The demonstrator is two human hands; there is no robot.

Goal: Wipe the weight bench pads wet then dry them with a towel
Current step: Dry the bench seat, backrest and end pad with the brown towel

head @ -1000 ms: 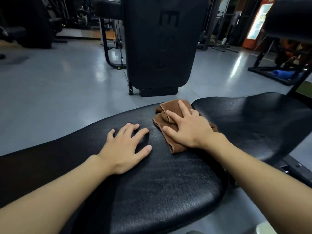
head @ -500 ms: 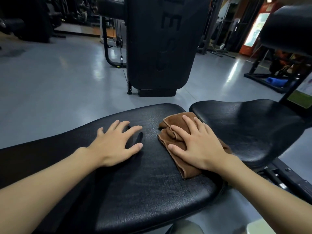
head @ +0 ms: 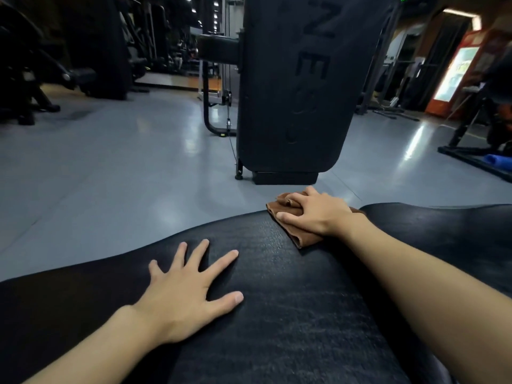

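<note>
The right hand point(head: 318, 214) is pressing the bunched brown cloth point(head: 303, 239), fingers curling over it, at the upper edge of the bench pad point(head: 291, 314), while the left hand point(head: 182, 295) is resting flat, splayed, lower left.

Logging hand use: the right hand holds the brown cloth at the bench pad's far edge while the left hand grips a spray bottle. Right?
Not quite. In the head view the left hand grips nothing: it lies flat, fingers spread, on the bench pad. The right hand does hold the brown cloth at the pad's far edge.
</note>
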